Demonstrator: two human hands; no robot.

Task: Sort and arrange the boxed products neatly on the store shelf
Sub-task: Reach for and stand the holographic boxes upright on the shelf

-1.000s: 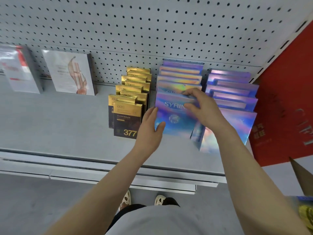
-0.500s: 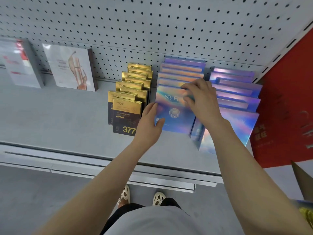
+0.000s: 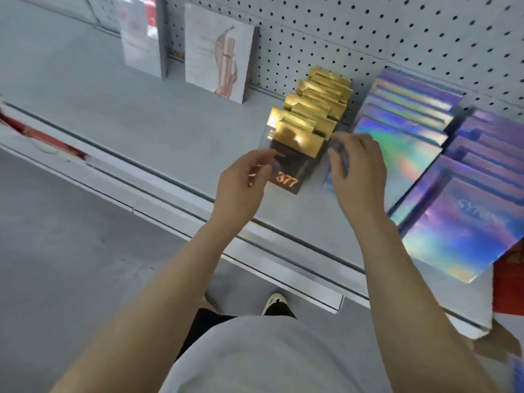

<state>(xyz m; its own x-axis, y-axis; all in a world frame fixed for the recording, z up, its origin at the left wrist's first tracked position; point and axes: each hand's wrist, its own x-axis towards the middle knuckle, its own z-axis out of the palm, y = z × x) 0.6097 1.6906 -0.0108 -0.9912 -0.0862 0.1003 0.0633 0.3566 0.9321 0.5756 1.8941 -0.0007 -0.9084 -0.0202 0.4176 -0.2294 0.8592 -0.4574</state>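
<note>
A row of gold-topped black boxes (image 3: 317,106) stands on the grey shelf (image 3: 136,120); the front gold box (image 3: 296,168) shows "377". My left hand (image 3: 241,185) pinches that box's lower left edge with thumb and curled fingers. To the right stand two rows of holographic purple boxes: the middle row (image 3: 408,129) and the right row (image 3: 487,154), fronted by a "SYRINX" box (image 3: 465,234). My right hand (image 3: 358,174) curls its fingers round the left edge of the middle row's front holographic box (image 3: 405,163). The picture is blurred by motion.
Two white boxes lean on the pegboard back wall (image 3: 368,29) at the left: one with a figure drawing (image 3: 218,52) and one with red print (image 3: 139,35). The shelf's front rail (image 3: 283,251) runs diagonally. A red panel (image 3: 507,293) stands at the right. My feet are below.
The view swung left and tilted. My left hand left the front holographic box and went to the front gold box. My right hand slid from that holographic box's top to its left edge.
</note>
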